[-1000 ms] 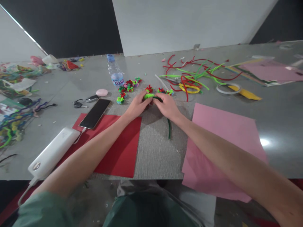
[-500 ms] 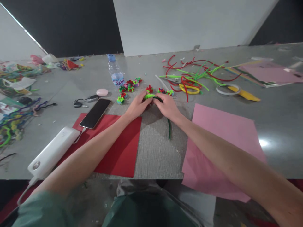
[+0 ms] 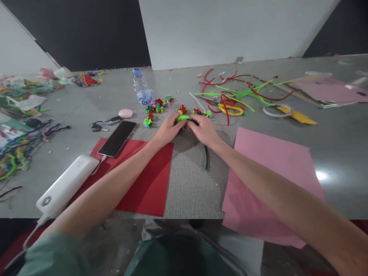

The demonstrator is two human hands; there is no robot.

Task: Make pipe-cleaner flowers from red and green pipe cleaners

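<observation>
My left hand (image 3: 170, 128) is closed round a small bright green piece of fuzzy pipe cleaner (image 3: 182, 118) at the middle of the table. My right hand (image 3: 202, 128) meets it fingertip to fingertip, pinching a dark green pipe cleaner (image 3: 206, 157) whose loose end hangs down below the palm. How the two pieces join is hidden by the fingers. Just beyond my hands lie small pipe-cleaner flowers, among them a red one (image 3: 182, 109) and a green one (image 3: 207, 114). More flowers (image 3: 158, 106) cluster to the left, beside a water bottle (image 3: 142, 90).
Loose red and green pipe cleaners (image 3: 238, 87) and yellow-handled scissors (image 3: 231, 110) lie at back right, near a tape roll (image 3: 267, 112). Red paper (image 3: 146, 180), a phone (image 3: 117, 138) and a white power bank (image 3: 67, 184) are at left. Pink paper (image 3: 267, 161) lies under my right forearm.
Both hands keep nearly the same grip and place. The whole view has shifted very slightly; nothing on the table has visibly been moved.
</observation>
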